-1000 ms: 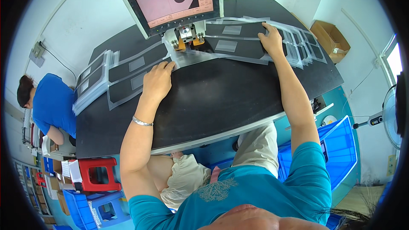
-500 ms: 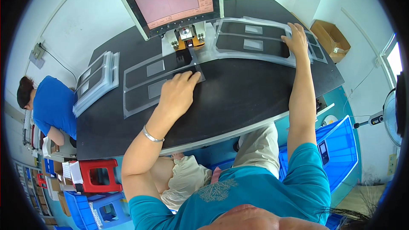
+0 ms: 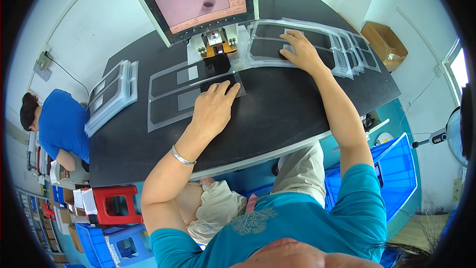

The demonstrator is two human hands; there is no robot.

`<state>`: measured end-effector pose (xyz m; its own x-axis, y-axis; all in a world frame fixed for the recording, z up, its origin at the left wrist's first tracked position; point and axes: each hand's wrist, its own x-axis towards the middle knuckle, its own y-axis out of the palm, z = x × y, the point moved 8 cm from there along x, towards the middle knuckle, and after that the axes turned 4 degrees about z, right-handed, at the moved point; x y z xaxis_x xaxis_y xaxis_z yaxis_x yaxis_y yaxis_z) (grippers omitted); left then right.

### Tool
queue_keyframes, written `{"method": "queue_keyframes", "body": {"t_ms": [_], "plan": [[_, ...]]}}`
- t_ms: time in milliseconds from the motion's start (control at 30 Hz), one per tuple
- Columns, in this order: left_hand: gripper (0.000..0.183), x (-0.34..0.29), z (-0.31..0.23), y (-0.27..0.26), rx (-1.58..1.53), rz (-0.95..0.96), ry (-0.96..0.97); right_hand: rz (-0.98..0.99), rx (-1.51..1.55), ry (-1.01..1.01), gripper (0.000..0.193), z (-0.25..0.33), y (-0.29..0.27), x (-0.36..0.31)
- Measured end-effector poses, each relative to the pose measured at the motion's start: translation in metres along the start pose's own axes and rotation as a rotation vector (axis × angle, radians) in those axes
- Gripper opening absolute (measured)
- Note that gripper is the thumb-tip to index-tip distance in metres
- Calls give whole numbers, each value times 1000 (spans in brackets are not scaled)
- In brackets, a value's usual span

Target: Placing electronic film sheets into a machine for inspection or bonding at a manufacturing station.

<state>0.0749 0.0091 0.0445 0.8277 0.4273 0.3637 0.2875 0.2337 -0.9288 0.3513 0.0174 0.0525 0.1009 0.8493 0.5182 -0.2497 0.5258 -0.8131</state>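
Observation:
A clear plastic sheet with two dark panels, each with a pale window [image 3: 168, 106], lies on the black table, its far right part reaching under the machine head [image 3: 218, 44]. My left hand [image 3: 213, 109] rests on the near right part of this sheet, fingers flat and holding nothing. My right hand [image 3: 303, 54] is over a fanned stack of similar sheets [image 3: 327, 67] at the right, fingers apart. Whether its fingertips touch the top sheet I cannot tell.
Above the machine head stands a monitor [image 3: 196, 0] with a dark blot on its pink picture. Another sheet pile [image 3: 119, 87] lies at the table's left. A cardboard box [image 3: 384, 44] stands beyond the right edge. A person in blue [image 3: 64, 124] is bent over at the far left.
The sheet under my left hand has shifted slightly right and away from me, together with the hand. My right hand has moved left across the stack. A dark blot has appeared on the monitor.

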Motion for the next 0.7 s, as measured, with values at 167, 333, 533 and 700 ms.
{"method": "queue_keyframes", "body": {"t_ms": [167,333,533,700], "plan": [[38,-1,1,2,-10,38,-27,49,0,-13,45,-2,-3,-3],[43,-7,4,-12,-86,30,-22,122,22,-3,45,-7,-1,-3],[43,-10,14,-8,-184,195,-42,174,43,-12,44,-10,1,-4],[40,-2,28,7,-117,146,-63,199,43,-1,44,-12,4,-5]]}}
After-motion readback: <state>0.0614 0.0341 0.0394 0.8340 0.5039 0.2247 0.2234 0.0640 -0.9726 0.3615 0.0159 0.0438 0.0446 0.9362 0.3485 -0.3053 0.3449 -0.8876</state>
